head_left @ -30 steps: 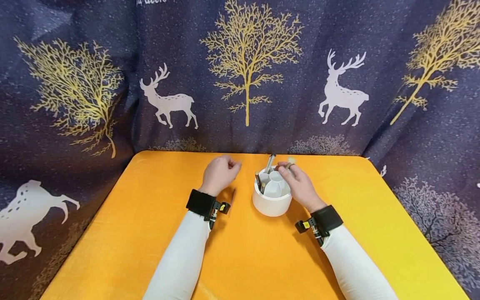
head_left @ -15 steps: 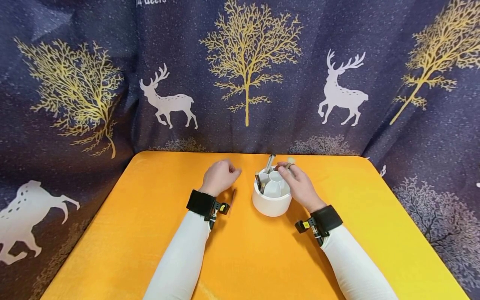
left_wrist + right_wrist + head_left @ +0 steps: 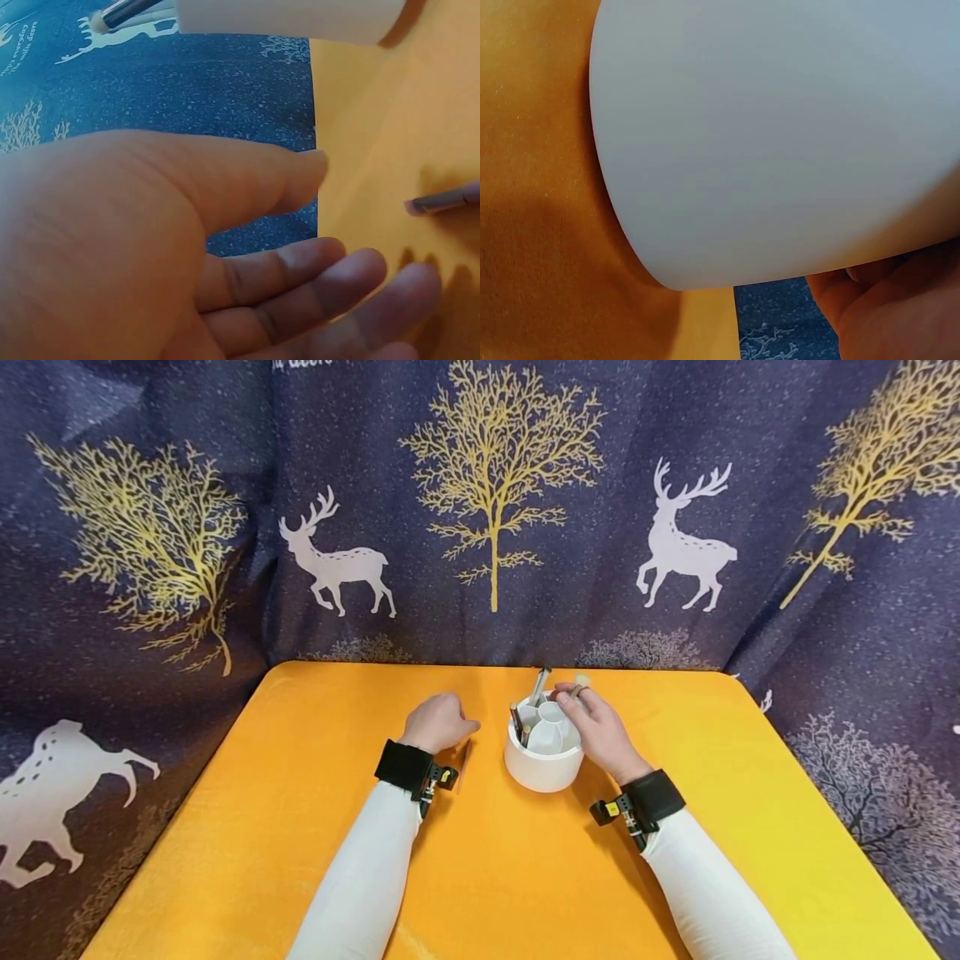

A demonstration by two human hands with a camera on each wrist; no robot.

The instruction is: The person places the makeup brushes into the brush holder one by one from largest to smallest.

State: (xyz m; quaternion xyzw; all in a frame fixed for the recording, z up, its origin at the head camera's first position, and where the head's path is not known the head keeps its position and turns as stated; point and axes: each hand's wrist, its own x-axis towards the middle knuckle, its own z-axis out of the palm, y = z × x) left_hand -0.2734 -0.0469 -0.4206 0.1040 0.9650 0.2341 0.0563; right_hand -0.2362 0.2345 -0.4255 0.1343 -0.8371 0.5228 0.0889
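A round white brush holder [image 3: 543,771] with inner compartments stands upright on the table, several slim brushes [image 3: 515,718] leaning in it. The right hand [image 3: 604,733] holds the holder's far right rim, with a pale-tipped brush [image 3: 582,680] beside its fingers. In the right wrist view the holder's wall hides most of those fingers. To the left, the left hand [image 3: 435,724] hovers above the table with nothing in it. Its thumb and loosely bent fingers are apart in the left wrist view. Close by, a thin stick-like brush [image 3: 442,201] lies on the table, partly out of frame.
An orange-yellow table [image 3: 495,877] lies under both arms. Behind it hangs a dark blue cloth [image 3: 465,635] printed with deer and trees. Black wrist straps carry small cameras [image 3: 446,776] beneath each hand.
The left hand has shifted slightly toward the wearer, closer to the thin brush on the table. The right hand and the holder have stayed put.
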